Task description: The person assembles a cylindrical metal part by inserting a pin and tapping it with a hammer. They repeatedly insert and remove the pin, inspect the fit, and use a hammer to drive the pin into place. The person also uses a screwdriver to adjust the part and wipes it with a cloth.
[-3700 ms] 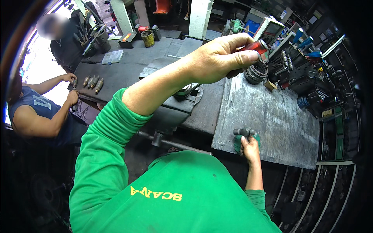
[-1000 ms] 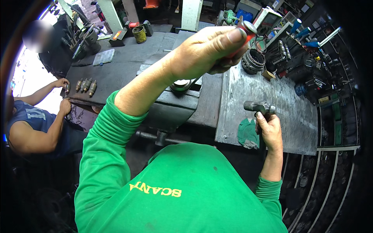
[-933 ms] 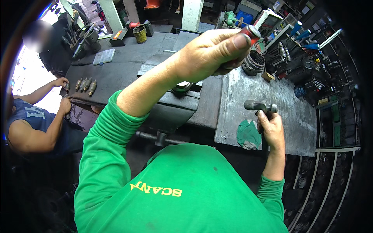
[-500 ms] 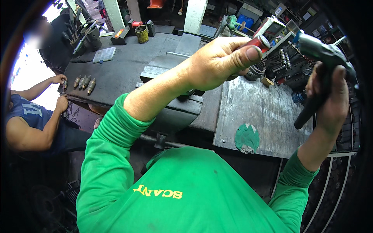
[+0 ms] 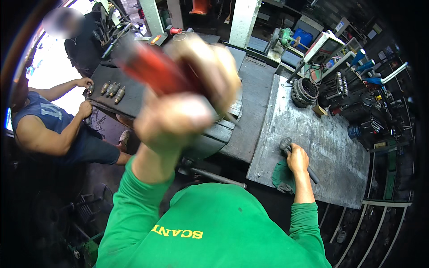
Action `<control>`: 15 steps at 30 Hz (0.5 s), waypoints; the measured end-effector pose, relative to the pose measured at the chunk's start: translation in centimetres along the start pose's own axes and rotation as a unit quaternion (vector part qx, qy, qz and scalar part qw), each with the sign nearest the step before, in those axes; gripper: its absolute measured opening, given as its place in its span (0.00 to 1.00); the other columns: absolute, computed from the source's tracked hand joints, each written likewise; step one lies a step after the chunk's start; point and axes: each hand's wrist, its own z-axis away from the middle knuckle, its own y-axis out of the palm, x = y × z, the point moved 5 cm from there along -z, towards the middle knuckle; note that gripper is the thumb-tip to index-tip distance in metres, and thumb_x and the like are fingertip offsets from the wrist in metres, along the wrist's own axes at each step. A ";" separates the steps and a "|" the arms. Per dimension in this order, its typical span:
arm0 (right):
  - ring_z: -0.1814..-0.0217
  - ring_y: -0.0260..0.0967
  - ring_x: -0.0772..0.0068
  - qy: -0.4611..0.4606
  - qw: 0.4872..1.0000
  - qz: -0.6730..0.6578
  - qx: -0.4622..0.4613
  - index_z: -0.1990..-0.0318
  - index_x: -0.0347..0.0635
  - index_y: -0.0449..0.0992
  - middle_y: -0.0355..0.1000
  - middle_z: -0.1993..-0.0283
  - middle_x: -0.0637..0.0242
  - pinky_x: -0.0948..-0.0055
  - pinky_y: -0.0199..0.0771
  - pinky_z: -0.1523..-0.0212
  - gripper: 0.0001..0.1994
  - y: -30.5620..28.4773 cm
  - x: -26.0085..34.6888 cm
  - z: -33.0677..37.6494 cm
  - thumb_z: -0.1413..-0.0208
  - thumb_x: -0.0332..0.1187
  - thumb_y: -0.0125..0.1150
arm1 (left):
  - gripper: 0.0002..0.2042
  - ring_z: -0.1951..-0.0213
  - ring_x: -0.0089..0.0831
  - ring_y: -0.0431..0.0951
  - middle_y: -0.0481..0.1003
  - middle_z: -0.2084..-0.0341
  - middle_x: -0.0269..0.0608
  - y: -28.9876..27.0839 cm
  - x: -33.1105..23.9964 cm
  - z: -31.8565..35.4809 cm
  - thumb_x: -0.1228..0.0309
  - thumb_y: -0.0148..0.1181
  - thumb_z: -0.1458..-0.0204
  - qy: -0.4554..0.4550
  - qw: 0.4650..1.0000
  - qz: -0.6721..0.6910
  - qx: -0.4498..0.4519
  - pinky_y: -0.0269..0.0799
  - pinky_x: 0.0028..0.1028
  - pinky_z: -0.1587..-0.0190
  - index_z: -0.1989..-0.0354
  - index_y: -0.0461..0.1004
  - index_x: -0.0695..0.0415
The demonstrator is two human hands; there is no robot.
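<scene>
Close in front of me, my left hand (image 5: 187, 89) is wrapped round a red-handled tool (image 5: 154, 69). Both are smeared by motion, so the tool's exact kind does not show. Beneath that hand is a bench vise (image 5: 219, 134), partly hidden by it. On the right, my right hand (image 5: 298, 160) grips a hammer (image 5: 313, 176) low over the metal-topped bench, its head just beyond my fingers. A crumpled green cloth (image 5: 280, 174) lies beside the hammer at the bench's front edge.
At the left, a person (image 5: 49, 125) handles a small metal part by several similar parts (image 5: 114, 90) on the dark bench. A ring-shaped metal part (image 5: 304, 93) stands at the back of the metal top (image 5: 339, 152). Blue-handled tools (image 5: 359, 58) are racked at the right.
My right hand has lowered the hammer from high on the right to the bench top by the cloth. My left hand has swung left and closer with the red-handled tool.
</scene>
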 end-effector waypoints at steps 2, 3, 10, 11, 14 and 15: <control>0.46 0.77 0.46 -0.018 0.999 0.010 -0.035 0.50 0.44 0.82 0.81 0.52 0.54 0.51 0.78 0.45 0.13 0.4 -1.0 -0.1 0.43 0.30 0.67 | 0.09 0.67 0.33 0.74 0.73 0.72 0.41 3.2 4.0 3.9 0.71 0.66 0.52 -0.055 0.993 -0.085 0.054 0.69 0.32 0.62 0.64 0.77 0.60; 0.44 0.76 0.48 -0.003 1.000 -0.006 -0.019 0.49 0.44 0.82 0.80 0.49 0.56 0.53 0.77 0.43 0.14 0.1 -1.4 -0.4 0.43 0.28 0.67 | 0.06 0.65 0.36 0.76 0.75 0.71 0.42 5.1 6.6 6.0 0.75 0.67 0.54 -0.120 0.990 -0.041 0.069 0.70 0.34 0.59 0.68 0.77 0.60; 0.29 0.69 0.57 -0.283 0.864 -0.364 0.201 0.34 0.35 0.71 0.72 0.33 0.53 0.62 0.65 0.27 0.32 -7.8 6.2 2.5 0.50 0.28 0.67 | 0.16 0.49 0.46 0.75 0.73 0.51 0.44 9.0 16.9 13.8 0.68 0.72 0.51 -0.170 0.874 -0.438 0.125 0.70 0.45 0.45 0.53 0.80 0.52; 0.30 0.69 0.60 -0.251 0.837 -0.419 0.246 0.33 0.35 0.70 0.72 0.33 0.55 0.62 0.66 0.28 0.33 -7.0 7.6 3.9 0.50 0.29 0.68 | 0.18 0.46 0.46 0.75 0.72 0.49 0.44 8.9 17.0 14.4 0.66 0.73 0.52 -0.148 0.857 -0.481 0.108 0.69 0.46 0.43 0.51 0.81 0.50; 0.33 0.68 0.69 -0.199 0.722 -0.616 0.246 0.32 0.36 0.68 0.71 0.35 0.59 0.65 0.68 0.31 0.33 -4.6 10.3 7.0 0.45 0.35 0.68 | 0.22 0.45 0.47 0.75 0.71 0.47 0.46 8.8 17.3 16.3 0.61 0.74 0.52 -0.124 0.830 -0.537 0.087 0.68 0.48 0.41 0.47 0.80 0.48; 0.43 0.73 0.73 -0.154 0.737 -0.633 0.181 0.38 0.36 0.73 0.75 0.46 0.64 0.68 0.74 0.41 0.29 -3.5 10.1 8.1 0.42 0.43 0.69 | 0.29 0.46 0.51 0.75 0.71 0.47 0.50 8.6 17.4 17.1 0.60 0.75 0.52 -0.117 0.805 -0.575 0.087 0.70 0.47 0.43 0.41 0.74 0.52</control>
